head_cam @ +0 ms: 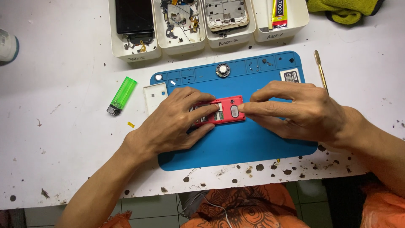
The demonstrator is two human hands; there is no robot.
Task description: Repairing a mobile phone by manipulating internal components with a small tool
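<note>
The red phone is pinned flat on the blue mat by the left hand and pressed by right hand fingertips, so its exposed board could be scratched by a slip.

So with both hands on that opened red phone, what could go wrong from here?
The right hand presses a fingertip by the exposed parts of the red phone; too much force might bend them. The loose screws in the blue mat recesses could scatter if a hand brushes them.
</note>
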